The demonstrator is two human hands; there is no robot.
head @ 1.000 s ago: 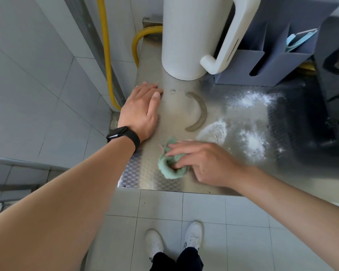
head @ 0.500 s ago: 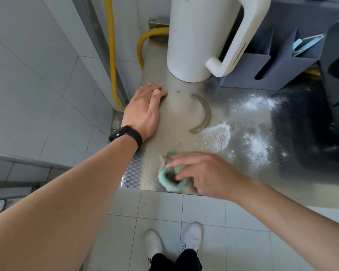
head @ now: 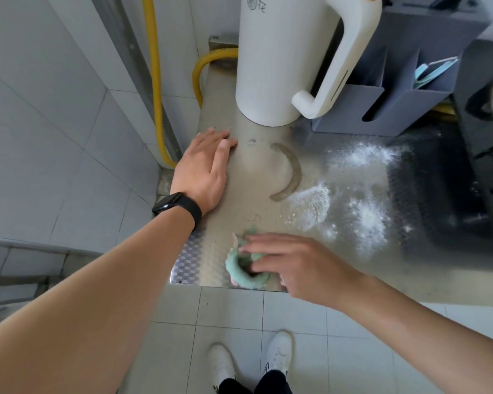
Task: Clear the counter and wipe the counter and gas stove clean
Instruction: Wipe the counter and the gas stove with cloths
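A steel counter (head: 256,172) carries white powder (head: 362,211) spread over its right half and a brown crescent stain (head: 292,172) near the middle. A bunched green cloth (head: 244,270) lies at the counter's front edge. My right hand (head: 302,265) presses on the cloth with its fingers stretched out over it. Flat on the counter's left side rests my left hand (head: 204,169), palm down, a black watch on its wrist.
A tall white kettle (head: 276,61) with a big handle stands at the back. To its right is a grey organiser box (head: 393,98). A yellow hose (head: 155,81) runs down the tiled wall at left. The dark stove (head: 484,155) lies at the far right.
My right hand has slid the green cloth toward the counter's front edge. My left hand has stayed flat in the same place.
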